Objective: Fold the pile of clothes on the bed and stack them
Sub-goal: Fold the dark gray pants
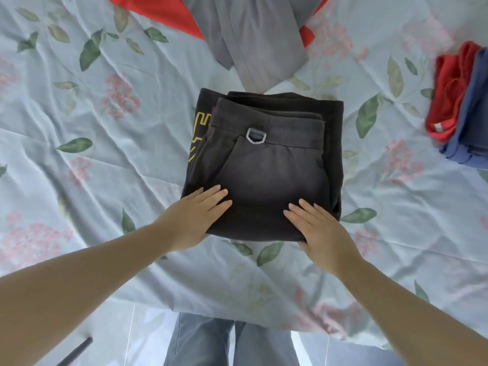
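Observation:
A folded dark brown pair of trousers [266, 165] with a metal ring at the waistband lies on top of another folded dark garment with a yellow print [197, 133], in the middle of the bed. My left hand [196, 216] rests flat on the near left corner of the trousers, fingers straight, thumb under the edge. My right hand [318, 228] lies flat on the near right corner, fingers straight. At the far edge an unfolded grey garment [253, 40] lies over a red one [161, 11].
The bed is covered by a pale blue floral sheet [92, 154]. At the right edge sits a small stack of a red garment [449, 93] and a blue garment [472, 122]. My legs in grey trousers [227, 342] stand at the bed's near edge.

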The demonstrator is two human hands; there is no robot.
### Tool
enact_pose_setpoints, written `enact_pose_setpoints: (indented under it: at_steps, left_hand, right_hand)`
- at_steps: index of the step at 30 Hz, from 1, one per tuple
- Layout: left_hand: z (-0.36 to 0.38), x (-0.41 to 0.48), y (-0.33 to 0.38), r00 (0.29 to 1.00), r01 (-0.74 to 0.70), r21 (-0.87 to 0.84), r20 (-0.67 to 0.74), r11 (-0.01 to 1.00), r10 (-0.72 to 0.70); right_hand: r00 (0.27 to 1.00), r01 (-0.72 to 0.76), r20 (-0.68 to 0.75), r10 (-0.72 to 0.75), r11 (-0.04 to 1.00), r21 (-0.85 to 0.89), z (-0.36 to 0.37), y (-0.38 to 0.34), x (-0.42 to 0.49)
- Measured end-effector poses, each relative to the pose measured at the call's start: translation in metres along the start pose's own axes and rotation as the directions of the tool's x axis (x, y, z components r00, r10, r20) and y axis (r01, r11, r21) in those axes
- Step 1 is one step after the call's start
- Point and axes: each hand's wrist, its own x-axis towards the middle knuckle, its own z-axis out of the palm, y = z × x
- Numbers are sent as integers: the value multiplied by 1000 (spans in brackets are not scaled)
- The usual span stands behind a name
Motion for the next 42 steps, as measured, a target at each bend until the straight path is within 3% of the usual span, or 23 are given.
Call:
enact_pose_setpoints:
  at_steps: [2,4,6,8,10,12,14,17,19,21,23,26,27,30,33,36,39,41,42]
  left_hand:
    - [-28,2,-4,978,107,-199,200,974,-66]
    - [-64,7,-11,922,245,-367,373,898,-99]
    - [-88,8,-21,847,324,-480,530,815,-25]
    - [-98,5,-30,751,441,-584,656,681,76]
    - [-107,1,-36,675,538,-622,722,568,151]
    - [-115,5,-45,673,583,-640,726,500,144]
    - [-124,15,-56,753,579,-676,658,457,19]
    - [-126,37,-75,848,528,-766,454,368,-273]
    - [-114,54,-82,837,523,-737,351,429,-419]
    - [-93,65,-80,819,554,-572,245,605,-519]
    - [-72,66,-69,775,578,-357,-42,734,-631]
    - [-55,58,-29,627,521,-309,-494,796,-602]
    - [-48,55,-12,641,453,-296,-546,841,-539]
    - [-16,48,17,798,302,-174,-492,937,-348]
    - [14,57,0,855,311,-127,-394,942,-336]
    - [24,69,-8,846,318,-160,-396,935,-356]
    - [25,67,-9,818,287,-207,-456,935,-352]
    - [24,61,-9,757,398,-294,-429,869,-492]
    - [21,57,-7,684,502,-396,-363,769,-633]
  right_hand:
    - [974,-167,190,125,961,221,-26,-8,1]
    - [894,-379,390,221,837,395,-55,-13,1]
    - [819,-490,543,187,722,489,-81,-14,1]
    - [727,-562,682,86,645,518,-104,-14,1]
    - [656,-600,754,39,634,489,-121,-13,3]
    - [657,-609,749,84,645,462,-133,-8,11]
    - [726,-589,659,194,670,452,-142,3,25]
    - [848,-511,382,367,758,406,-143,21,56]
    - [878,-478,171,447,831,285,-130,26,73]
    - [869,-493,-3,495,867,74,-107,25,85]
    - [825,-553,-153,545,833,-13,-86,16,88]
    - [717,-525,-502,484,848,69,-67,-14,80]
    - [727,-460,-541,422,885,71,-58,-26,74]
    - [869,-346,-378,320,938,0,-27,-44,61]
    - [905,-390,-194,378,921,-23,-2,-22,68]
    - [905,-402,-143,401,915,24,7,-11,78]
    - [903,-383,-179,391,921,79,9,-9,76]
    - [868,-440,-197,456,890,122,9,-9,70]
    - [817,-516,-202,540,841,162,8,-10,65]
